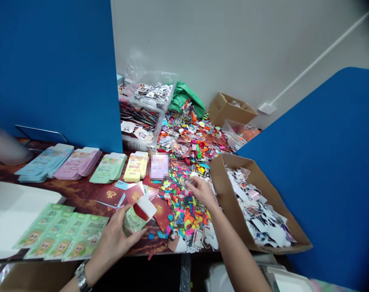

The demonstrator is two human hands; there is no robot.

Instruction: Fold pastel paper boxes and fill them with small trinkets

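Note:
My left hand [119,233] is wrapped round a small green printed carton [134,219]. Its white top flap is raised, and something dark red shows inside the mouth. To the right, my right hand [201,190] is over a heap of small colourful balloons [190,215], fingertips pinched together. A small greyish, see-through item seems to be at those fingertips, too blurred to name. Dark red printed cards [109,195] lie just beyond the carton. Left of my left hand, several finished-looking green cartons [81,237] lie overlapping in a row.
Stacks of flat blue [46,162], pink [77,163], green [108,167] and yellow cartons [136,166] line the back left. A cardboard box [260,166] of paper cutouts stands right. Clear bins [160,109] and mixed trinkets [187,142] lie behind. Blue partitions [333,162] flank the table.

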